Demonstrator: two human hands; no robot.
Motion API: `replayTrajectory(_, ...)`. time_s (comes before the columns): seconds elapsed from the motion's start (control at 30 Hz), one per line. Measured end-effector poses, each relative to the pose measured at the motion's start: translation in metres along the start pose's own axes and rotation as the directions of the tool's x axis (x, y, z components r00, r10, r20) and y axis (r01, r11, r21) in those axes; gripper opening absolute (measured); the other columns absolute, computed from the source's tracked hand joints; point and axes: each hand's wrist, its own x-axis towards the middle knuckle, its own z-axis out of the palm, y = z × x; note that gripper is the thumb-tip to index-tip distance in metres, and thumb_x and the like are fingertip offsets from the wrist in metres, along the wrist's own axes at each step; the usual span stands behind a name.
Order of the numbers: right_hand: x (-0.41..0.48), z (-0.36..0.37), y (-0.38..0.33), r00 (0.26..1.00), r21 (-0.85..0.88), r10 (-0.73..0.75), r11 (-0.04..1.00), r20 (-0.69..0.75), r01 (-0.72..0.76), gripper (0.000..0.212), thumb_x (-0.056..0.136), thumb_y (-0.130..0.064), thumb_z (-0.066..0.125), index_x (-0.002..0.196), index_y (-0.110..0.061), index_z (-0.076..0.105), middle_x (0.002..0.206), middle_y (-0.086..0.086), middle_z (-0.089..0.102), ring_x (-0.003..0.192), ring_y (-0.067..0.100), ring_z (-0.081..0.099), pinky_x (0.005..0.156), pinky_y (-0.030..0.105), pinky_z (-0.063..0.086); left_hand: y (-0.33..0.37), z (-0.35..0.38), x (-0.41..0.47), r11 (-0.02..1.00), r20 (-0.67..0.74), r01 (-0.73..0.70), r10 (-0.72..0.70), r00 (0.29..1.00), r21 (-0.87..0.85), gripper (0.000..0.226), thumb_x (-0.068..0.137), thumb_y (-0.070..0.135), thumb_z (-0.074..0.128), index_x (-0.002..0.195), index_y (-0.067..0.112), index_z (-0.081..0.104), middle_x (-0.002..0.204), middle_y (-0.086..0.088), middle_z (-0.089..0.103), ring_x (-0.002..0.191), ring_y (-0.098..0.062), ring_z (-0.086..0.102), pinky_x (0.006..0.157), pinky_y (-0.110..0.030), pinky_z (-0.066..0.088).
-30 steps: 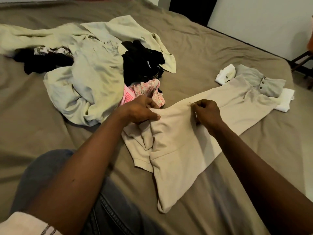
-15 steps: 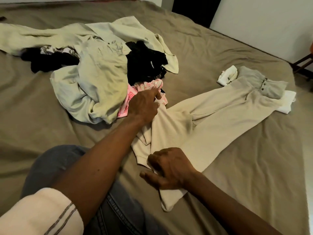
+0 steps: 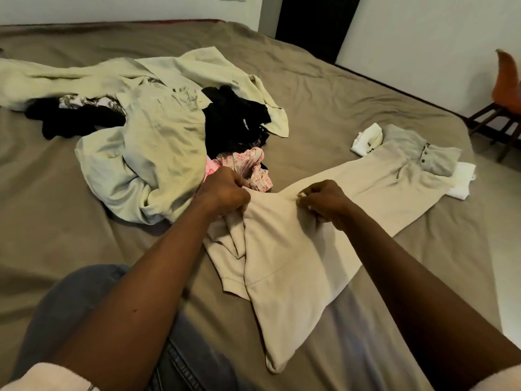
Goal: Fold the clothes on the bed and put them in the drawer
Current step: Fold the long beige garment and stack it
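A messy heap of pale green, black and pink clothes [image 3: 146,153] waits unfolded on the brown bed [image 3: 70,263]. Our left grip [image 3: 225,193] and right grip [image 3: 324,201] both pinch the long beige garment [image 3: 282,266], half folded. A small folded grey-and-white stack [image 3: 439,160] sits right.

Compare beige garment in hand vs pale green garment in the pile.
The beige garment lies stretched out, mostly flat; the pale green garment is crumpled in a heap. The left hand and right hand grip the beige garment; neither holds the pale green garment. Both rest unfolded on the bed.
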Motion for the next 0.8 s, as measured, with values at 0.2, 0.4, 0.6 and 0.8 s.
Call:
replayTrajectory(0.2, -0.002, 0.001, 0.007, 0.994, 0.500, 0.106, 0.861, 0.010, -0.097, 0.027, 0.090, 0.016, 0.053, 0.106, -0.004, 0.063, 0.071, 0.017, 0.062, 0.057, 0.026, 0.059, 0.043, 0.026, 0.053, 0.013, 0.003, -0.006, 0.948, 0.039, 0.060, -0.051, 0.998, -0.311, 0.024, 0.085, -0.015, 0.060, 0.102, -0.001, 0.070, 0.074, -0.021, 0.073, 0.061, -0.026, 0.075, 0.061, -0.040, 0.065)
replayTrajectory(0.4, -0.012, -0.002, 0.015, 0.994, 0.662, 0.109, 0.743, 0.022, -0.096, 0.020, 0.094, -0.003, 0.055, 0.103, 0.003, 0.071, 0.085, 0.014, 0.052, 0.066, 0.027, 0.058, 0.069, 0.040, 0.063, 0.025, -0.003, -0.028, 0.990, 0.265, -0.143, 0.135, 0.955, 0.011, 0.019, 0.085, -0.005, 0.066, 0.092, 0.009, 0.076, 0.071, -0.011, 0.076, 0.064, -0.025, 0.076, 0.060, -0.036, 0.064)
replayTrajectory(0.6, -0.030, -0.011, 0.047, 0.996, 0.329, 0.011, 0.944, -0.088, 0.018, 0.013, 0.086, -0.002, 0.073, 0.097, -0.009, 0.073, 0.086, 0.009, 0.067, 0.080, 0.024, 0.061, 0.061, 0.032, 0.055, 0.023, -0.002, -0.044, 0.963, 0.628, -0.188, 0.024, 0.777, 0.195, 0.015, 0.090, 0.029, 0.079, 0.091, 0.014, 0.081, 0.081, -0.007, 0.075, 0.057, -0.015, 0.067, 0.053, -0.028, 0.055)
replayTrajectory(0.8, -0.050, 0.004, 0.081, 0.913, -0.216, -0.242, 0.960, -0.329, 0.177, 0.028, 0.086, -0.020, 0.066, 0.114, -0.021, 0.064, 0.114, 0.005, 0.054, 0.096, 0.022, 0.056, 0.078, 0.032, 0.045, 0.012, 0.012, -0.030, 0.900, 0.127, -0.249, 0.218, 0.968, 0.359, 0.030, 0.084, 0.053, 0.076, 0.085, 0.024, 0.070, 0.084, 0.008, 0.070, 0.085, -0.015, 0.067, 0.077, -0.032, 0.053)
